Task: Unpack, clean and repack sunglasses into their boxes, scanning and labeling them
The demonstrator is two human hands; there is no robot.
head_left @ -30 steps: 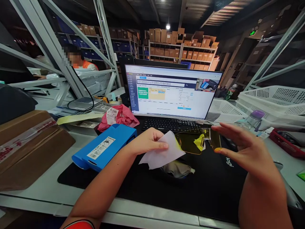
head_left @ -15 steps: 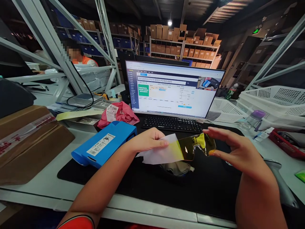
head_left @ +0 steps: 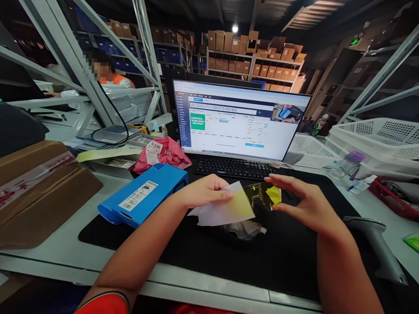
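My left hand (head_left: 206,192) pinches a white sheet of thin paper (head_left: 216,213) over a black desk mat (head_left: 229,257). My right hand (head_left: 304,203) grips the right end of a yellow tinted lens (head_left: 258,196) between thumb and fingers. The lens's left end lies over the paper's edge, so the two overlap between my hands. A crumpled clear bag (head_left: 244,229) lies on the mat just under them. A blue box with a white label (head_left: 144,196) rests left of my left forearm.
A monitor (head_left: 238,120) and black keyboard (head_left: 235,168) stand behind my hands. Cardboard box (head_left: 36,192) at left, pink bag (head_left: 163,155), white baskets (head_left: 369,139) and a grey scanner (head_left: 376,244) at right. A person in orange sits far left behind the racks.
My right hand has moved left with the yellow lens, sliding it toward and onto the paper held by my left hand. The lens has also tilted and looks shorter.
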